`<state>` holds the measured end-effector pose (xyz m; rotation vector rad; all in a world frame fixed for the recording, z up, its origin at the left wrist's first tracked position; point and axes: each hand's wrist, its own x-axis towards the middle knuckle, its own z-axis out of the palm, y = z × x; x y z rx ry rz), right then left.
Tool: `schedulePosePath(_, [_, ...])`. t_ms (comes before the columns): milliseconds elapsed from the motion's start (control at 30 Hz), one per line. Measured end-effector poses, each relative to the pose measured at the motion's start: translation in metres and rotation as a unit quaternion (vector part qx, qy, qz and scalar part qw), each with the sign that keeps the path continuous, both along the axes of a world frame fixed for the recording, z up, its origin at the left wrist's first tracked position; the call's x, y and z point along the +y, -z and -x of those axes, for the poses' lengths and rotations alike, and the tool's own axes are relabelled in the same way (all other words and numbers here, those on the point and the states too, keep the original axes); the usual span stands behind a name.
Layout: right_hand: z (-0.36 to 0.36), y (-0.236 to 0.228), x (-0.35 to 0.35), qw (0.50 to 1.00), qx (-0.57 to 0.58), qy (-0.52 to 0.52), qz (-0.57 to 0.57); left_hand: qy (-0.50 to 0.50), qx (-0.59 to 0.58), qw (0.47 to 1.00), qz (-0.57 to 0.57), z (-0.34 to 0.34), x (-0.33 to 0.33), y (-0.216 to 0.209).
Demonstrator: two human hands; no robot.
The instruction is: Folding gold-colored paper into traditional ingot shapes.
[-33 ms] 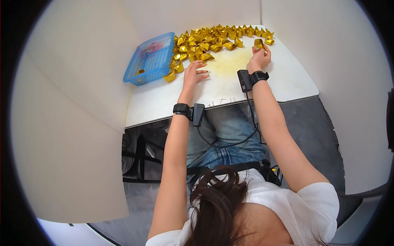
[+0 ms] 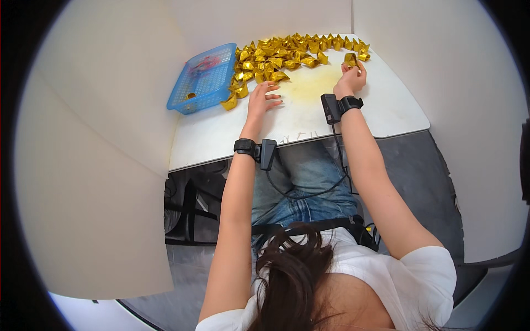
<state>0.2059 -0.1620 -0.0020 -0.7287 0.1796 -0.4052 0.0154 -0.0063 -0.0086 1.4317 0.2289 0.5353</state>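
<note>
My right hand [image 2: 350, 81] is at the far right of the white table, its fingers closed on a gold foil paper ingot [image 2: 350, 59]. The ingot stands up beyond the fingertips, and part of it is hidden by them. My left hand [image 2: 261, 100] is open over the table, fingers apart and holding nothing. Just beyond its fingertips lies the near edge of a heap of folded gold paper ingots [image 2: 276, 55]. A few more of these ingots lie to the left of that hand, close to the basket.
A blue plastic basket [image 2: 205, 102] stands at the table's left, with something pinkish-red and a small gold piece inside. Pale walls enclose the white table [image 2: 386, 113] at the back and sides. A black cable [image 2: 309, 197] hangs between my two wrist-worn devices, across my lap.
</note>
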Motion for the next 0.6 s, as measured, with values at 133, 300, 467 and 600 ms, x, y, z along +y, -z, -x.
schedulePosePath(133, [-0.004,0.004,0.012,0.999,0.032,0.003,-0.016,-0.001,0.006,1.000,-0.005,0.002,-0.001,0.000])
schedulePosePath(300, [0.051,-0.044,0.075,0.877,-0.199,-0.431,0.072,-0.003,0.003,1.000,0.001,0.007,0.002,0.003])
schedulePosePath(467, [0.032,-0.005,0.088,0.810,-0.179,-0.479,0.287,0.021,-0.014,1.000,-0.008,-0.004,-0.009,-0.002])
schedulePosePath(600, [0.032,0.016,0.080,0.826,-0.144,-0.453,0.302,0.012,0.015,1.000,-0.016,0.002,-0.002,0.000])
